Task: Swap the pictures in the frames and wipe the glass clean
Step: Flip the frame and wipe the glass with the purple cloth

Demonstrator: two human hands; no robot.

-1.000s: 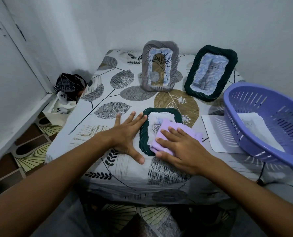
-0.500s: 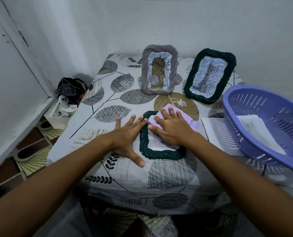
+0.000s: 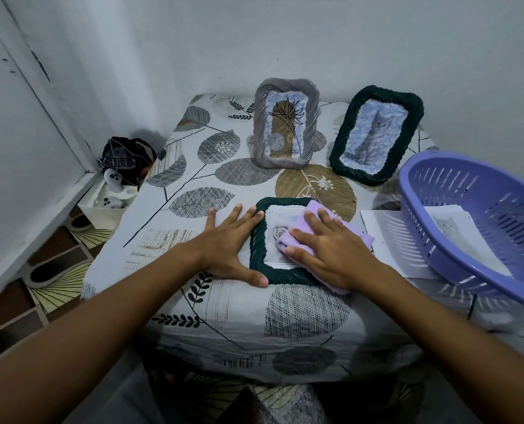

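A small dark green frame (image 3: 256, 240) lies flat on the leaf-patterned tablecloth (image 3: 193, 166), with a rose picture showing under its glass. My left hand (image 3: 228, 246) rests flat on the cloth against the frame's left edge, thumb along its near corner. With straight fingers my right hand (image 3: 328, 249) presses a lilac cloth (image 3: 352, 231) onto the right part of the glass. Behind stand a grey frame (image 3: 286, 122) with a plant drawing and a larger dark green frame (image 3: 376, 133) with a cat picture.
A purple plastic basket (image 3: 456, 270) sits at the right with a paper picture (image 3: 451, 228) inside, on top of a white sheet (image 3: 383, 237). Left of the table, a white box (image 3: 114, 200) of small items stands by the wall on the tiled floor.
My right hand has slid the lilac cloth from the far end of the glass back toward the near right. The left hand has stayed in place beside the frame.
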